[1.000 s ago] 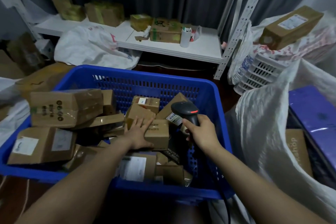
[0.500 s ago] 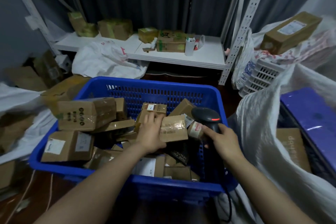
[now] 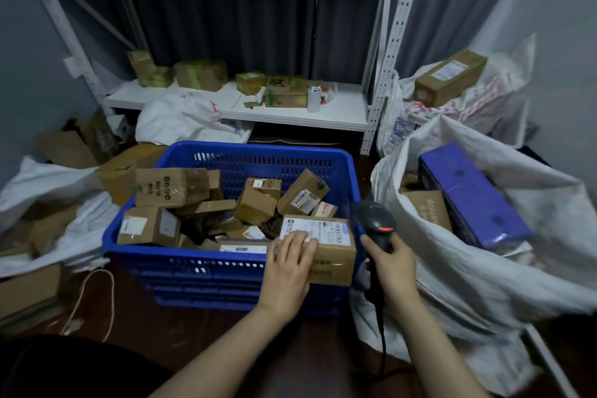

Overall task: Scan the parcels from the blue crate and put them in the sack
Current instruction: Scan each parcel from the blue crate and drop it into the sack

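Note:
A blue crate (image 3: 206,260) on the floor holds several brown cardboard parcels. My left hand (image 3: 290,263) grips one parcel (image 3: 332,255) at the crate's near right corner, its white label turned up. My right hand (image 3: 392,263) holds a black barcode scanner (image 3: 374,223) just right of that parcel, a red light on its head. The white sack (image 3: 478,268) stands open on the right with a purple box (image 3: 471,197) and a brown parcel (image 3: 426,207) inside.
White shelving (image 3: 290,113) behind the crate carries several boxes and a cup. Another white sack (image 3: 452,110) at the back right has a long box on top. Loose boxes and white bags (image 3: 48,191) lie on the left. The scanner's cable (image 3: 382,333) hangs down.
My left hand has lifted a parcel out of the pile to the crate's near right corner, label up. My right hand drew the scanner back beside it. The view tilted up.

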